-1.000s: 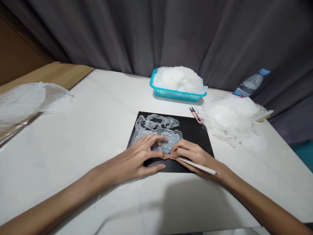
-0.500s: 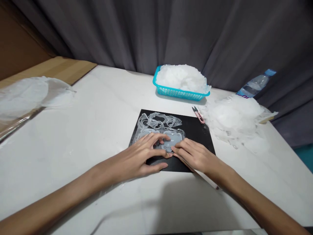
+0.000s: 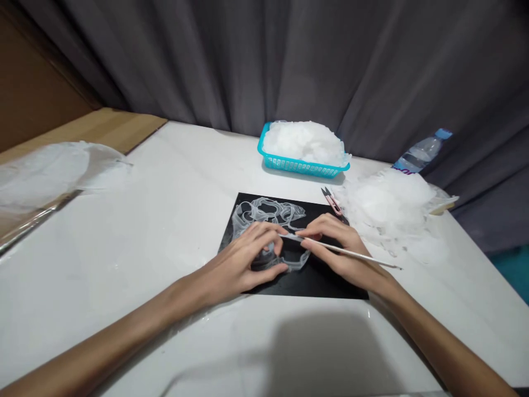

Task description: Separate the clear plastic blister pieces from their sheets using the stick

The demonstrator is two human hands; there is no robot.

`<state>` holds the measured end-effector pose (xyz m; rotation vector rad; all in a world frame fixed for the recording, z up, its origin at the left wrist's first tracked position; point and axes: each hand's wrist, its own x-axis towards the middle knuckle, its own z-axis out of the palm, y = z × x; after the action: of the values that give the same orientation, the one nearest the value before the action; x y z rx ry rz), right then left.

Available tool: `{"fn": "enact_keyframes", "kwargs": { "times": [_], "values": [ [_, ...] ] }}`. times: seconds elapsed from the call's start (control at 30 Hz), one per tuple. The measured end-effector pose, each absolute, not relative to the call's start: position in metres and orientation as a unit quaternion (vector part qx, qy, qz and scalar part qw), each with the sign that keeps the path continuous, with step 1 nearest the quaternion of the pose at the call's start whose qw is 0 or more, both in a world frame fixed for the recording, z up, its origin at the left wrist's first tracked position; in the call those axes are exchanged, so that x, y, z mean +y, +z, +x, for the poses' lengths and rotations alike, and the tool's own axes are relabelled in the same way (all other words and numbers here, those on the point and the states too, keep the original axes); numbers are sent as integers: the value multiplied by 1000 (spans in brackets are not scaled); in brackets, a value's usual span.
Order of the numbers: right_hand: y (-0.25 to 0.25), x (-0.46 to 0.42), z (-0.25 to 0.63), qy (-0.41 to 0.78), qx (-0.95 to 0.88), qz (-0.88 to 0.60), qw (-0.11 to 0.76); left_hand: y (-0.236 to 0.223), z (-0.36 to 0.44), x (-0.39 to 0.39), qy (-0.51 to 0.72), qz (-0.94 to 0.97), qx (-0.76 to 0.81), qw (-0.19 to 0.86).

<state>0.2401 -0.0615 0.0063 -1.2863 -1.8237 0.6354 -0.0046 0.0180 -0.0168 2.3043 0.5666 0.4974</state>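
On the black mat lies a translucent moulded plastic piece, partly covered by my left hand. The left fingers are curled over the piece, and the thumb presses near its front edge. A flat greyish panel stands nearly edge-on between both hands' fingertips. My right hand is closed in a pinch at that panel, with a thin white stick running through its fingers and sticking out to the right. Thin translucent plastic strips lie tangled at the back of the mat.
Pink thread snips lie at the mat's back right corner. Behind stands a blue basket heaped with white translucent pieces. To the right are a similar pile and a water bottle. A filled plastic bag lies left on cardboard.
The grey panel, flat before, is now tilted up nearly edge-on. My right hand has moved up and right, its stick now pointing more sideways. The left hand's fingers have curled more.
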Motion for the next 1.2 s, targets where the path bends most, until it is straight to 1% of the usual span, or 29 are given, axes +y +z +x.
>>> {"fn": "enact_keyframes", "kwargs": {
  "times": [0.1, 0.2, 0.3, 0.4, 0.47, 0.6, 0.8, 0.93, 1.03, 1.1, 1.2],
  "values": [
    [13, -67, 233, 276, -721, -496, 397, -20, 2, 18, 236, 844, 296, 381],
    [14, -69, 232, 278, -698, -502, 427, -17, 6, 19, 222, 853, 304, 361],
    [8, -69, 234, 226, -688, -525, 447, -11, 6, 21, 205, 878, 276, 333],
    [-3, -71, 230, 155, -695, -540, 449, -8, 7, 20, 202, 882, 255, 341],
    [-11, -72, 225, 96, -714, -539, 436, -8, 7, 19, 203, 879, 241, 357],
    [-16, -77, 216, 0, -765, -523, 376, -11, 7, 17, 219, 871, 236, 371],
    [-11, -80, 216, -21, -791, -513, 332, -11, 9, 18, 229, 863, 253, 373],
    [-15, -79, 216, -9, -798, -502, 332, -11, 10, 17, 185, 847, 267, 420],
    [-18, -79, 217, -29, -803, -504, 316, -10, 12, 15, 164, 834, 279, 447],
    [-19, -80, 217, -56, -805, -511, 295, -10, 12, 17, 187, 804, 302, 476],
    [-20, -80, 217, -89, -809, -517, 265, -12, 12, 26, 264, 688, 372, 565]
  ]
}}
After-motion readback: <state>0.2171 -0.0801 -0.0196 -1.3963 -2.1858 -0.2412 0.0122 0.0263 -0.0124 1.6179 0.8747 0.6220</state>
